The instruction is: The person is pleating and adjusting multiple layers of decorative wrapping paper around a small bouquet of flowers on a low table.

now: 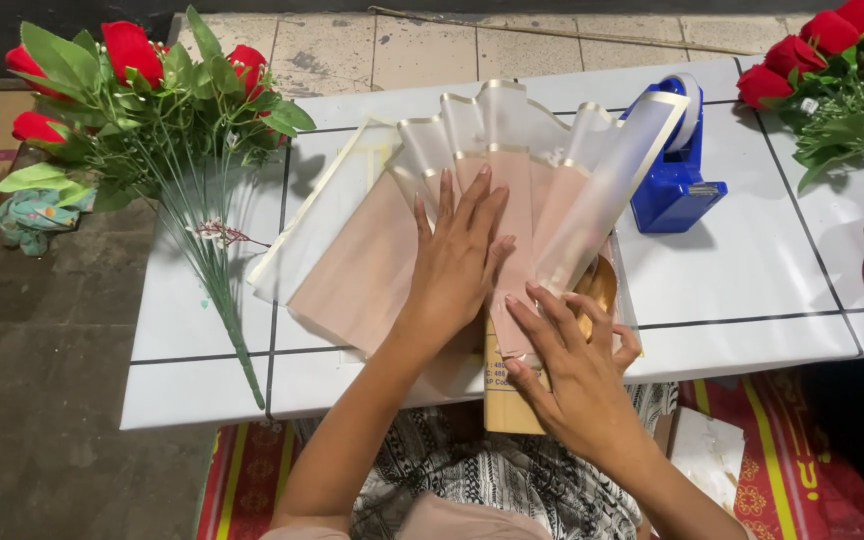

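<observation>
I see my left hand [457,255] lying flat, fingers spread, pressing on the fanned wrapping sheets [472,200] near the front edge of the tabletop [752,270]. My right hand [572,350] is open too, fingertips resting on the lower folds of the fan at that front edge; neither hand grips anything. A blue tape dispenser [674,165] stands just right of the sheets. Red roses [142,90] lie at the left edge, more roses [842,70] at the far right corner.

Both the left hand [460,255] and right hand [574,352] press flat on fanned pink wrapping sheets [372,270] beside a blue tape dispenser [674,160].
</observation>
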